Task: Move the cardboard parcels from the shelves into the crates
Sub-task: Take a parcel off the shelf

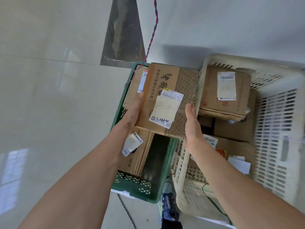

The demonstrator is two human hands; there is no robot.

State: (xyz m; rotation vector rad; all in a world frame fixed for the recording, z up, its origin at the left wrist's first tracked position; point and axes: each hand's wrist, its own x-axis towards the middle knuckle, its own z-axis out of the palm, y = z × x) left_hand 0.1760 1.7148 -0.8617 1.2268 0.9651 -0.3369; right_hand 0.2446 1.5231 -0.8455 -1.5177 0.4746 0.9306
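Left hand (133, 113) and right hand (192, 124), fingers straight, press the cardboard parcel (163, 80) between their palms over the green crate (132, 189), probably to lower it level, left of the cream crate (272, 129).

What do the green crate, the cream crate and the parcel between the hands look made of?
Green crate: moulded plastic by its lattice-perforated walls, slightly glossy. Cream crate: probably plastic too, slotted walls, matt. Parcel: brown cardboard, matt, creased edges, paper label stuck on.

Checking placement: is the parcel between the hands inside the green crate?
Not yet: the parcel covers the right rim of the green crate from above.
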